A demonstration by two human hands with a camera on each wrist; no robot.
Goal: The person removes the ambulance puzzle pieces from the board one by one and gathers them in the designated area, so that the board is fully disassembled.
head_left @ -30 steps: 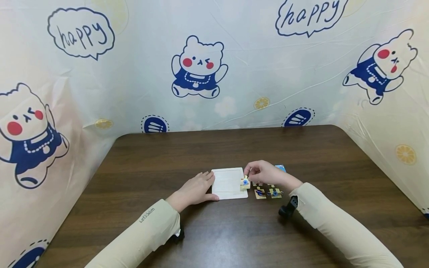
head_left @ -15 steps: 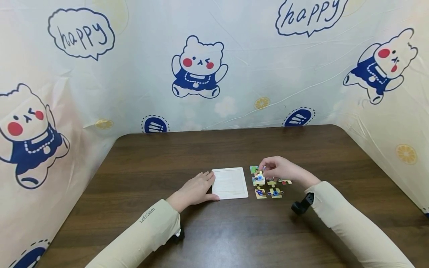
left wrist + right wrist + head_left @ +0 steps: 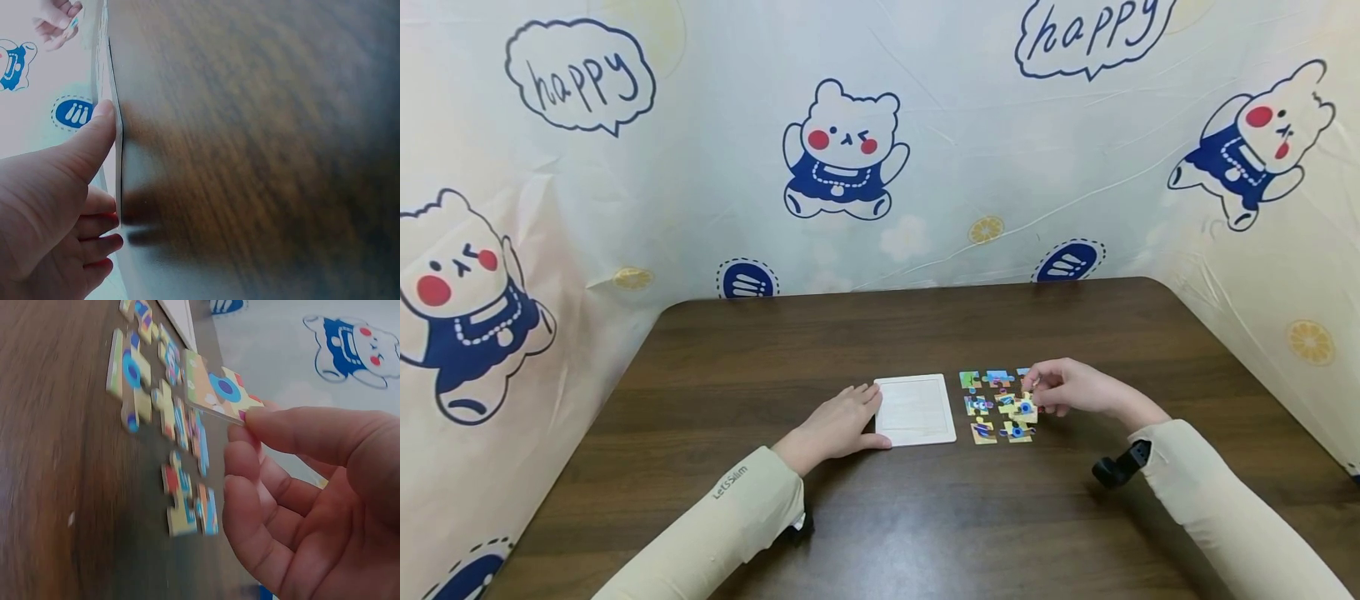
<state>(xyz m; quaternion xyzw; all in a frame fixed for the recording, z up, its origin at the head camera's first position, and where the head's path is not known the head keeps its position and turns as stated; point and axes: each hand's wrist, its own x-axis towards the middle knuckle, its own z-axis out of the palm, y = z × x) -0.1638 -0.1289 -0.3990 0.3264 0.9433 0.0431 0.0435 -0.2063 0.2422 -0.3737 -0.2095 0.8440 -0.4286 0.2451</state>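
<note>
My right hand (image 3: 1078,390) pinches a puzzle piece (image 3: 1025,408) between thumb and index finger, held above the other pieces. In the right wrist view the pinched puzzle piece (image 3: 219,387) is yellow and peach with a blue ring. Under and around it lie several loose jigsaw pieces (image 3: 983,432) in rough rows on the table, some hidden by the piece and hand. My left hand (image 3: 833,427) rests at the left side of a white square puzzle tray (image 3: 914,410), its fingers at the left edge and its thumb (image 3: 100,128) at the near corner.
The brown wooden table (image 3: 760,350) has its far edge against a cloth backdrop (image 3: 700,200) printed with cartoon bears. Black wrist bands with cameras (image 3: 1120,465) sit under the cuffs.
My right hand has carried the puzzle piece rightward, from over the tray's right edge to above the right side of the loose pieces. My left hand and the tray have stayed in place.
</note>
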